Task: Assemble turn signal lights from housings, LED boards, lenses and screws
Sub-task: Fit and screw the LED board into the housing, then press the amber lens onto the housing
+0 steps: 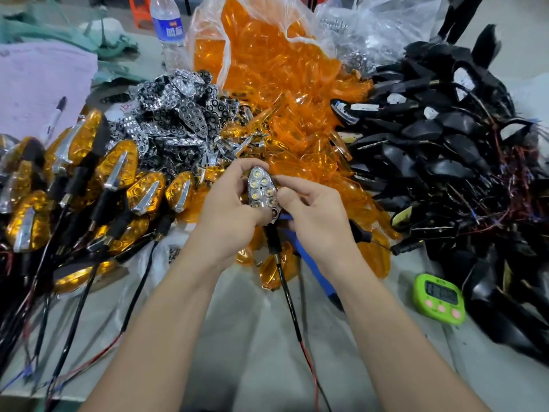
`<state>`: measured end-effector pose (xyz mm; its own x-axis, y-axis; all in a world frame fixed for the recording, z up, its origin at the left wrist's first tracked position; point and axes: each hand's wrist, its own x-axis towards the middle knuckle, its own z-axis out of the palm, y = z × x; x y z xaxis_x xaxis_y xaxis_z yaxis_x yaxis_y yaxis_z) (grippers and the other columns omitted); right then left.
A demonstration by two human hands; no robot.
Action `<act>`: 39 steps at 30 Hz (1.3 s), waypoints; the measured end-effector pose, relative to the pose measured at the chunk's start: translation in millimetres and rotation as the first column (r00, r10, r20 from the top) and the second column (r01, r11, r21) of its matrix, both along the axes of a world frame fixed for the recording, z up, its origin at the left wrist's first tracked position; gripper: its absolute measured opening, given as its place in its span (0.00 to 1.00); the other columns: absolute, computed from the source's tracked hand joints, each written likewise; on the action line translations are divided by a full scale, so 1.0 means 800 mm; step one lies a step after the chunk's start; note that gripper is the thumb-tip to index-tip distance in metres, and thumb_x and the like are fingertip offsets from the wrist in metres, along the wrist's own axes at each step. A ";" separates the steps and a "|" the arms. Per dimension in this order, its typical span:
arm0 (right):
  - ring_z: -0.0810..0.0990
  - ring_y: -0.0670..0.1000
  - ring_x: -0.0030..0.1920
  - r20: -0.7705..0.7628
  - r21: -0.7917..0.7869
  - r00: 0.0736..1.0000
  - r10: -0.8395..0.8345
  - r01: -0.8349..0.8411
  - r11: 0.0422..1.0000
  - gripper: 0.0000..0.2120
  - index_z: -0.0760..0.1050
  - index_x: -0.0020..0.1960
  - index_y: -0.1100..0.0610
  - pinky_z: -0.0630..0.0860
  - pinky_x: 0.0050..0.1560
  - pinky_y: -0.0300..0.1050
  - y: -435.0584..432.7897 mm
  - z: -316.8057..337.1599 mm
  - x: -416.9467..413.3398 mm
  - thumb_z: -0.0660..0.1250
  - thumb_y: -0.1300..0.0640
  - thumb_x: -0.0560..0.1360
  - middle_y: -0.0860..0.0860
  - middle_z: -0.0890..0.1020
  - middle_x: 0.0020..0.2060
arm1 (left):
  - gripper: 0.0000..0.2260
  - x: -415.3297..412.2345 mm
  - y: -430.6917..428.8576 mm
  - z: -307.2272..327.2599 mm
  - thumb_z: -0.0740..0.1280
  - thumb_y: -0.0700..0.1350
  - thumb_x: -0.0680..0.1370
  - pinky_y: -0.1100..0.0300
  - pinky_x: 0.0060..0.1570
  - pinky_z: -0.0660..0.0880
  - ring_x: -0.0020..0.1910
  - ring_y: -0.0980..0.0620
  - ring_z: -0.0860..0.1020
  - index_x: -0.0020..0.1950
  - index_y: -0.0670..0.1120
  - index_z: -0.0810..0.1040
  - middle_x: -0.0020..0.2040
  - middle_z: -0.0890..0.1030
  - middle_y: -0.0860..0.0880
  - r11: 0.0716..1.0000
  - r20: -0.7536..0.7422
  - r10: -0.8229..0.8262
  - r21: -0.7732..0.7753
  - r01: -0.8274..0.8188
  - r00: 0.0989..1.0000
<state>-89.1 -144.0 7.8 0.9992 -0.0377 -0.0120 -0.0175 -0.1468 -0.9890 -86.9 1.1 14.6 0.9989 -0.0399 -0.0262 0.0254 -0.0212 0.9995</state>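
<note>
Between my hands is one turn signal housing with its chrome LED reflector (262,188) facing up, several pale LEDs showing. My left hand (231,203) grips it from the left, fingers curled over its tip. My right hand (312,215) pinches its right edge with thumb and fingers. The unit's black stem (273,239) and red-black wire (294,316) hang down toward me. Orange lenses (267,84) spill from a clear bag behind. Chrome reflectors (178,114) are heaped at back left, black housings (445,129) at right.
Finished amber lights (89,179) with wires lie in rows at left. A green timer (439,295) sits at right front. A water bottle (167,28) stands at the back, a marker (56,114) on lilac paper at far left. A blue strip (312,263) lies under my right wrist.
</note>
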 end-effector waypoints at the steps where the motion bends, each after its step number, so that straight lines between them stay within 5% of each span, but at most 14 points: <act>1: 0.86 0.47 0.53 0.031 -0.168 0.999 -0.026 0.031 0.985 0.13 0.86 0.57 0.47 0.83 0.58 0.55 -0.008 -0.001 -0.005 0.67 0.58 0.80 0.43 0.88 0.50 | 0.33 -0.001 0.002 -0.003 0.69 0.20 0.69 0.49 0.45 0.75 0.47 0.48 0.78 0.58 0.57 0.78 0.52 0.82 0.44 1.000 -0.010 0.014 0.020 -0.014 1.000; 5: 0.83 0.50 0.50 -0.015 -0.719 0.976 0.219 -0.163 0.676 0.15 0.86 0.52 0.44 0.80 0.57 0.47 -0.023 0.001 -0.026 0.68 0.62 0.78 0.45 0.84 0.48 | 0.32 0.000 0.021 -0.011 0.70 0.23 0.73 0.53 0.45 0.78 0.46 0.50 0.80 0.65 0.56 0.73 0.54 0.82 0.48 0.999 -0.122 0.032 0.026 -0.030 0.992; 9: 0.64 0.50 0.53 -0.096 -0.906 0.869 0.486 -0.278 0.318 0.24 0.83 0.59 0.40 0.61 0.53 0.48 -0.020 -0.003 -0.043 0.74 0.63 0.69 0.43 0.78 0.49 | 0.25 -0.003 0.037 -0.015 0.73 0.27 0.75 0.54 0.47 0.81 0.44 0.54 0.84 0.60 0.52 0.72 0.45 0.85 0.52 0.995 -0.176 0.098 0.052 -0.090 0.980; 12: 0.66 0.49 0.54 -0.082 -0.963 0.834 0.546 -0.208 0.173 0.16 0.83 0.59 0.42 0.54 0.52 0.47 -0.011 -0.010 -0.055 0.73 0.54 0.72 0.42 0.83 0.50 | 0.24 -0.006 0.043 -0.017 0.71 0.26 0.75 0.58 0.42 0.82 0.37 0.59 0.84 0.55 0.54 0.71 0.36 0.86 0.58 0.998 -0.193 0.063 0.034 -0.058 0.979; 15: 0.60 0.48 0.48 -0.048 -0.908 0.897 0.439 -0.222 0.354 0.11 0.84 0.55 0.43 0.55 0.53 0.41 -0.010 -0.011 -0.052 0.70 0.57 0.77 0.45 0.81 0.45 | 0.22 -0.010 0.045 -0.018 0.71 0.26 0.76 0.58 0.42 0.81 0.37 0.58 0.84 0.58 0.52 0.74 0.36 0.85 0.57 0.998 -0.192 0.058 -0.002 -0.060 0.980; 17: 0.72 0.49 0.52 -0.101 -0.793 0.953 0.284 -0.250 0.556 0.15 0.83 0.47 0.42 0.69 0.61 0.44 -0.014 -0.004 -0.044 0.67 0.62 0.77 0.48 0.84 0.46 | 0.19 -0.010 0.046 -0.016 0.70 0.27 0.76 0.49 0.49 0.83 0.42 0.53 0.85 0.58 0.49 0.76 0.42 0.87 0.52 0.996 -0.201 0.068 -0.049 -0.079 0.977; 21: 0.84 0.50 0.52 0.006 -0.701 0.996 0.088 -0.058 0.711 0.21 0.77 0.36 0.43 0.82 0.58 0.50 -0.006 0.001 -0.039 0.67 0.70 0.73 0.48 0.87 0.51 | 0.17 -0.009 0.046 -0.006 0.70 0.28 0.77 0.38 0.60 0.79 0.49 0.43 0.83 0.60 0.46 0.79 0.52 0.83 0.40 0.992 -0.186 0.060 -0.095 -0.079 0.981; 26: 0.85 0.49 0.40 0.035 -0.247 0.997 -0.063 0.070 0.967 0.10 0.76 0.41 0.50 0.83 0.42 0.47 -0.011 0.007 -0.035 0.77 0.59 0.68 0.47 0.85 0.38 | 0.30 -0.009 0.044 -0.002 0.69 0.24 0.75 0.54 0.39 0.80 0.39 0.50 0.81 0.65 0.56 0.80 0.42 0.85 0.48 0.997 -0.134 0.068 -0.026 -0.072 0.989; 29: 0.88 0.57 0.45 -0.113 0.303 0.993 -0.045 0.078 0.950 0.07 0.81 0.48 0.59 0.86 0.47 0.52 -0.002 0.016 -0.030 0.76 0.59 0.73 0.55 0.88 0.43 | 0.33 -0.013 0.029 -0.003 0.69 0.23 0.74 0.53 0.39 0.76 0.40 0.50 0.80 0.70 0.55 0.78 0.44 0.85 0.47 0.999 -0.103 0.032 0.015 -0.030 0.994; 31: 0.88 0.56 0.47 -0.191 0.484 0.980 -0.062 0.149 0.862 0.05 0.80 0.54 0.60 0.85 0.45 0.48 0.004 0.018 -0.027 0.72 0.62 0.79 0.56 0.88 0.47 | 0.33 -0.013 0.019 -0.003 0.70 0.24 0.73 0.54 0.40 0.76 0.43 0.49 0.81 0.70 0.54 0.78 0.49 0.86 0.43 0.999 -0.095 0.029 0.025 -0.027 0.995; 35: 0.88 0.56 0.48 -0.233 0.480 0.966 -0.112 0.215 0.851 0.18 0.77 0.64 0.47 0.81 0.40 0.43 0.000 0.009 -0.023 0.70 0.65 0.80 0.55 0.87 0.52 | 0.30 -0.011 0.010 -0.005 0.71 0.24 0.72 0.63 0.31 0.74 0.38 0.52 0.80 0.66 0.52 0.79 0.44 0.86 0.51 0.998 -0.108 0.033 0.052 -0.028 0.994; 39: 0.87 0.53 0.48 -0.130 0.293 0.986 -0.099 0.134 0.947 0.14 0.84 0.58 0.46 0.82 0.43 0.46 -0.006 0.003 -0.027 0.74 0.62 0.77 0.52 0.88 0.50 | 0.28 -0.010 0.011 -0.009 0.72 0.26 0.73 0.57 0.37 0.75 0.40 0.52 0.81 0.62 0.55 0.80 0.45 0.86 0.50 0.999 -0.130 0.002 0.047 0.004 0.992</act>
